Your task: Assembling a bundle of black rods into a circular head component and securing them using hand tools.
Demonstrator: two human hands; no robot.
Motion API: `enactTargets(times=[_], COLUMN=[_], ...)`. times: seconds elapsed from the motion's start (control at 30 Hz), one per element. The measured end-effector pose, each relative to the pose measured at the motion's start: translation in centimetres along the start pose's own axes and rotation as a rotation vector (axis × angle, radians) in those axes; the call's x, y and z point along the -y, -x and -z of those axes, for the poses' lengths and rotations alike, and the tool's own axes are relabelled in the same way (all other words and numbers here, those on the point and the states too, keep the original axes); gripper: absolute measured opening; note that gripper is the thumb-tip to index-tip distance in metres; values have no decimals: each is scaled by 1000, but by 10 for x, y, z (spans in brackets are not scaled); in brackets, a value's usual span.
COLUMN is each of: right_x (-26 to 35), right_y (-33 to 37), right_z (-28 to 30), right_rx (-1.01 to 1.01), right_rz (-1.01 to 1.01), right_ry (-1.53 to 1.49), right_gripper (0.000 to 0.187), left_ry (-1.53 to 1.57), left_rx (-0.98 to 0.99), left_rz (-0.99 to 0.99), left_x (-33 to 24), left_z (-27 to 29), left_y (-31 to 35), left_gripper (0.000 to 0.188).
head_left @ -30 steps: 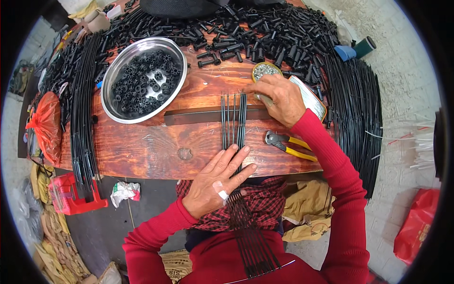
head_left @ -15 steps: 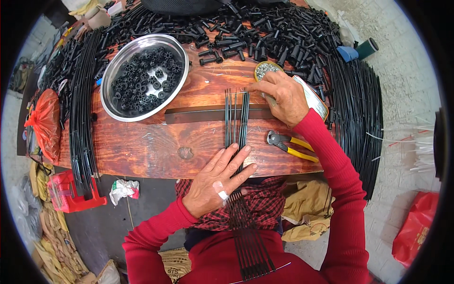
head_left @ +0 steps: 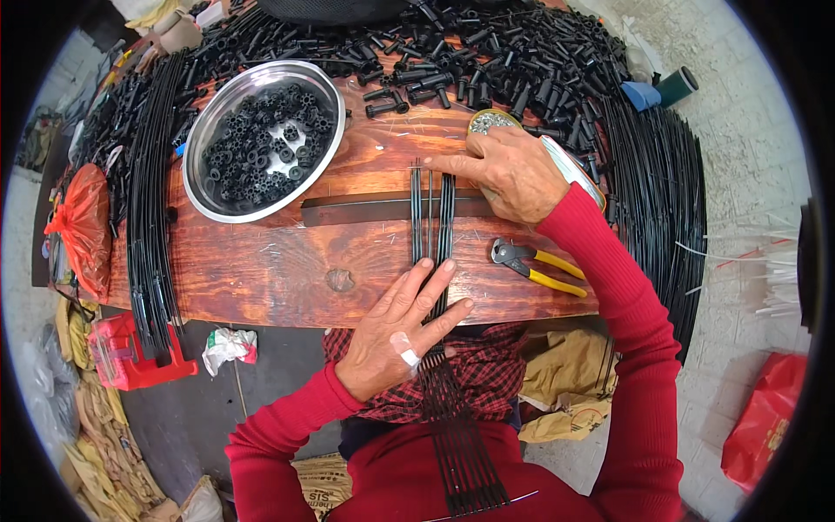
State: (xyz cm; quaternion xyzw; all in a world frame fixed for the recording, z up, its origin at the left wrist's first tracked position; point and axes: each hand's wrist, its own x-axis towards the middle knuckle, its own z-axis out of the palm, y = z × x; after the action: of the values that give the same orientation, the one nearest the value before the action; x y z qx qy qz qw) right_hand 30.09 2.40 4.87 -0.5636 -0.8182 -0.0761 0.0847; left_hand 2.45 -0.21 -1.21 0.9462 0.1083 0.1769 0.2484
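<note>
A bundle of slim black strips (head_left: 445,213) runs toward me, with several strips standing apart at the far end. My left hand (head_left: 383,339) lies flat across the strips at the table's near edge, fingers spread, a white plaster on its back. Beyond it, my right hand (head_left: 513,170) reaches in from the right. Its index finger is stretched to the strips' far tips, beside a thin metal pin (head_left: 414,166) lying across them. The other right fingers are curled, and what they hold, if anything, is hidden. Below the left hand, the strips fan out over my lap.
A dark bar (head_left: 357,209) lies crosswise under the strips. Yellow-handled pincers (head_left: 539,265) lie at right, near a small tub of metal bits (head_left: 493,120). A steel bowl (head_left: 198,193) holds black rings. Black tubular parts (head_left: 487,65) cover the back; long strips (head_left: 652,209) flank both sides.
My right hand has moved left, its index fingertip now closer to the left strips. The thin pin has shifted left across the tips. My left hand stays nearly still.
</note>
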Motion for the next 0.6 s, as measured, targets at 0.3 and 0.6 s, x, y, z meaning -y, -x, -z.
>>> enactTargets(times=[0.3,0.6], right_x=[-9,-11], right_y=[4,3], right_z=[-5,-5], right_rx=[-42,-38], right_rz=[8,13], right_ry=[-104,-99], right_gripper=[50,55], left_ry=[18,-11], left_rx=[-9,-14], left_rz=[71,68], left_x=[-6,-5], left_z=[6,3], left_y=[-2,-2], left_gripper=[63,65])
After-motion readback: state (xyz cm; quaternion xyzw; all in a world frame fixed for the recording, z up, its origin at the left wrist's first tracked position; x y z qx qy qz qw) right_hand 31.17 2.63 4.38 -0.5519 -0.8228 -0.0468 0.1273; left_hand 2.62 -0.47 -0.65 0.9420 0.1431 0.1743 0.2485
